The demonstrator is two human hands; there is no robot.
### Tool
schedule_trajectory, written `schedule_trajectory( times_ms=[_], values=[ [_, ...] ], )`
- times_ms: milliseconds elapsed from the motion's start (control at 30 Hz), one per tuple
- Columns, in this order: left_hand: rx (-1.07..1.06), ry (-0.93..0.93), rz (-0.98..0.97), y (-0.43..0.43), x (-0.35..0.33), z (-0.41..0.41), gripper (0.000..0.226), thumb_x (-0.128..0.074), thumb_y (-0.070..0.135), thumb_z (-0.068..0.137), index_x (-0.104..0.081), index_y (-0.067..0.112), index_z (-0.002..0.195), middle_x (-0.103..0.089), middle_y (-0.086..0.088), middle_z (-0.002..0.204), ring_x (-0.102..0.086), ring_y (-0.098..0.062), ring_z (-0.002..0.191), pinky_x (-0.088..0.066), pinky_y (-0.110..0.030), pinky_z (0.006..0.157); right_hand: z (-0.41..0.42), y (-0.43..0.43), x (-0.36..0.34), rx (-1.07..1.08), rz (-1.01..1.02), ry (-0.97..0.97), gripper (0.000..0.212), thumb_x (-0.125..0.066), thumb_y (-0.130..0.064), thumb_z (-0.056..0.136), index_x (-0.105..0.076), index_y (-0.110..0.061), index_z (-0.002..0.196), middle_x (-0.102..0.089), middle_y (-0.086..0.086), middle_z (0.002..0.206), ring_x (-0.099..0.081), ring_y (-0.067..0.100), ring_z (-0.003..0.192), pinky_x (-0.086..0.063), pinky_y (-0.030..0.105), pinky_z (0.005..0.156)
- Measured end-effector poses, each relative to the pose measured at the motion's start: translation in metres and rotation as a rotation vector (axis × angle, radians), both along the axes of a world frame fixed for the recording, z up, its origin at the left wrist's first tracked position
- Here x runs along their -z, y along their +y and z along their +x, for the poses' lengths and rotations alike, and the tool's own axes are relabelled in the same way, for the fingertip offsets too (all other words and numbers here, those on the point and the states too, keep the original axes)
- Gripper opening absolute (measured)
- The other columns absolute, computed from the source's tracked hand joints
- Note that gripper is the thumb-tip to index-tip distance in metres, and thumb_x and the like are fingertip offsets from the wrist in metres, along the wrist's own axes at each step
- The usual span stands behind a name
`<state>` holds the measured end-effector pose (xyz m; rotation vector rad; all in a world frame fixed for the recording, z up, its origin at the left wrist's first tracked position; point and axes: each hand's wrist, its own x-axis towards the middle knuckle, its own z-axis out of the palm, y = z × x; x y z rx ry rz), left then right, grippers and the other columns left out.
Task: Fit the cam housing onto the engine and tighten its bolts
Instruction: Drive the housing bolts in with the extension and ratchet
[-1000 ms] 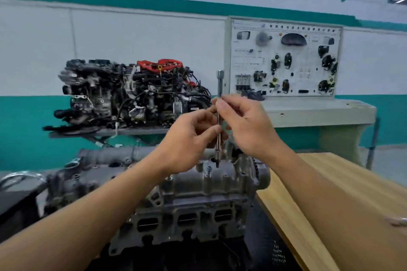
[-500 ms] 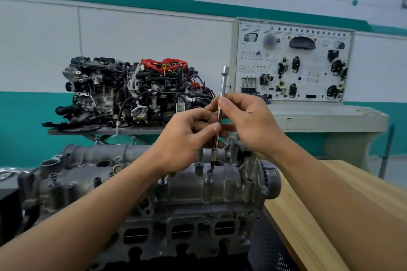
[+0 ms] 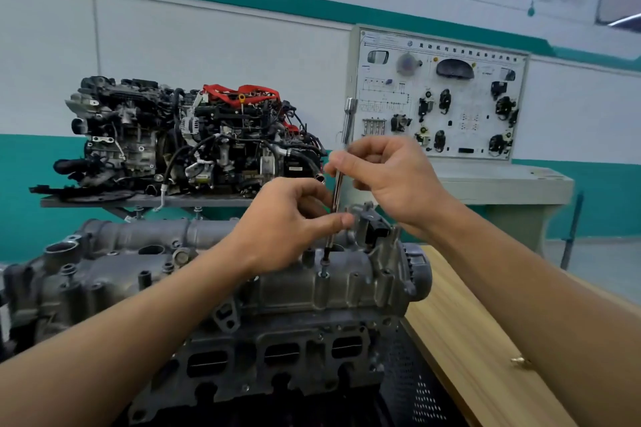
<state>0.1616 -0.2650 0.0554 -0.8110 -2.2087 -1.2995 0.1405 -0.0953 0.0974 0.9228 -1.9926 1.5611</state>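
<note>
The grey cam housing [image 3: 194,267] sits on top of the engine head [image 3: 277,350] in front of me. A long slim steel driver [image 3: 348,121] stands nearly upright, its tip on a bolt [image 3: 325,265] near the housing's right end. My right hand [image 3: 392,180] pinches the shaft high up between thumb and fingers. My left hand [image 3: 288,222] pinches the shaft lower down, just above the housing.
A wooden bench [image 3: 461,340] runs along the right, with a small brass piece [image 3: 520,361] lying on it. Behind stands a complete engine [image 3: 187,139] on a stand and a white training panel [image 3: 440,94]. Black mesh [image 3: 412,388] lies under the engine.
My hands have separated along the shaft: the right is now higher, the left lower. The driver stays on the same bolt. The view has shifted slightly.
</note>
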Motion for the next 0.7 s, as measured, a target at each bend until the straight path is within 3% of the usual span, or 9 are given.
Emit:
schedule_trajectory(
  times_ms=[33,100,200,267,300,433,533,600,700],
  values=[
    [-0.025,0.009,0.049,-0.001,0.000,0.000,0.032,-0.081,0.040,0.072,-0.068,0.012,0.079,-0.071,-0.004,0.063,-0.055,-0.025,0.050,-0.044,-0.026,0.047,-0.001,-0.001,0.000,0.048,-0.024,0.010,0.016,-0.079,-0.024,0.083,-0.072,-0.016,0.072,-0.073,0.014,0.074,-0.062,0.011,0.059,-0.050,0.016,0.058],
    [-0.040,0.018,0.103,-0.004,-0.001,0.000,0.028,-0.081,0.037,0.073,-0.072,0.011,0.078,-0.074,-0.007,0.065,-0.058,-0.014,0.049,-0.045,-0.019,0.046,-0.002,-0.004,0.001,0.118,-0.042,0.014,0.023,-0.083,-0.027,0.080,-0.068,-0.013,0.069,-0.067,0.015,0.067,-0.052,0.009,0.051,-0.045,0.018,0.054],
    [0.002,-0.006,0.107,-0.005,0.000,0.001,0.025,-0.079,0.031,0.077,-0.074,0.007,0.079,-0.071,-0.016,0.065,-0.052,-0.016,0.046,-0.044,-0.025,0.044,0.002,-0.008,0.001,0.124,0.012,-0.004,0.022,-0.076,-0.031,0.087,-0.071,-0.016,0.073,-0.075,0.004,0.072,-0.060,0.009,0.054,-0.048,0.022,0.058],
    [0.015,-0.015,0.076,-0.005,0.002,0.001,0.019,-0.076,0.026,0.084,-0.074,0.007,0.085,-0.074,-0.020,0.077,-0.063,-0.040,0.063,-0.056,-0.046,0.062,0.006,-0.009,-0.002,0.101,0.042,-0.017,0.023,-0.066,-0.034,0.094,-0.072,-0.018,0.079,-0.076,0.000,0.078,-0.059,0.010,0.053,-0.047,0.020,0.054],
    [0.016,-0.023,0.052,-0.004,0.002,0.001,0.013,-0.073,0.021,0.089,-0.074,0.008,0.088,-0.076,-0.016,0.081,-0.068,-0.041,0.075,-0.058,-0.052,0.074,0.008,-0.008,-0.004,0.101,0.055,-0.024,0.024,-0.061,-0.035,0.097,-0.071,-0.019,0.082,-0.077,-0.002,0.081,-0.057,0.009,0.051,-0.045,0.017,0.051],
    [0.031,-0.036,-0.005,-0.004,0.005,-0.001,0.013,-0.061,0.015,0.099,-0.072,0.010,0.094,-0.079,0.001,0.088,-0.074,-0.022,0.090,-0.055,-0.046,0.090,0.013,-0.004,-0.012,0.049,0.124,-0.078,0.024,-0.052,-0.030,0.103,-0.068,-0.018,0.092,-0.078,-0.003,0.088,-0.052,0.008,0.054,-0.040,0.014,0.046],
    [0.072,-0.028,-0.004,-0.002,0.004,0.001,0.023,-0.068,0.030,0.093,-0.074,0.008,0.089,-0.076,-0.012,0.084,-0.069,-0.028,0.076,-0.056,-0.042,0.078,0.015,-0.004,-0.014,0.026,0.114,-0.080,0.024,-0.059,-0.025,0.099,-0.068,-0.013,0.081,-0.077,0.003,0.081,-0.053,0.009,0.051,-0.041,0.019,0.043],
    [0.090,-0.023,0.006,-0.001,0.004,0.003,0.039,-0.073,0.044,0.080,-0.073,0.005,0.084,-0.070,-0.028,0.083,-0.055,-0.023,0.066,-0.047,-0.037,0.067,0.015,-0.008,-0.013,0.071,0.077,-0.051,0.028,-0.070,-0.028,0.092,-0.067,-0.013,0.069,-0.076,0.007,0.074,-0.056,0.011,0.046,-0.041,0.020,0.039],
    [0.031,-0.018,0.050,-0.003,0.003,0.002,0.033,-0.078,0.038,0.076,-0.072,0.005,0.076,-0.071,-0.023,0.072,-0.048,-0.013,0.054,-0.040,-0.026,0.052,0.013,-0.017,-0.011,0.098,0.000,-0.065,0.032,-0.079,-0.032,0.084,-0.063,-0.011,0.065,-0.074,0.010,0.068,-0.056,0.011,0.041,-0.041,0.020,0.037]
  ],
)
